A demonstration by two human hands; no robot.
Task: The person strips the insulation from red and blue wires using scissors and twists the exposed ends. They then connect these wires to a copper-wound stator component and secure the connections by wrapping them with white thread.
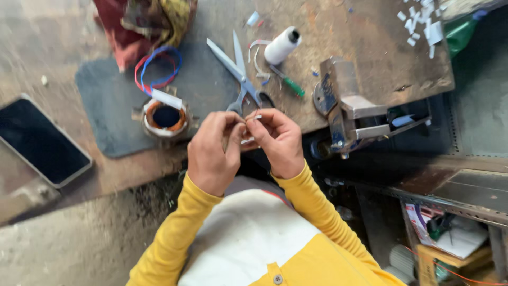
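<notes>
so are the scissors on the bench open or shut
Open: the scissors lie flat on the bench with both blades spread in a V.

what is on the bench, counted

there are two hands, the left hand (211, 153) and the right hand (278, 142), and together they pinch one small white strip (253, 118). on the bench (370, 47) there is one pair of scissors (241, 74), one white spool of thread (281, 45), one screwdriver with a green handle (288, 82) and one metal vise (344, 100). one round motor coil with copper wire (165, 117) stands on one dark mat (106, 106). one phone with a black screen (39, 140) lies at the left. one bundle of cloth (143, 21) is at the top. the little white paper scraps (420, 24) are too many to count surely.
</notes>
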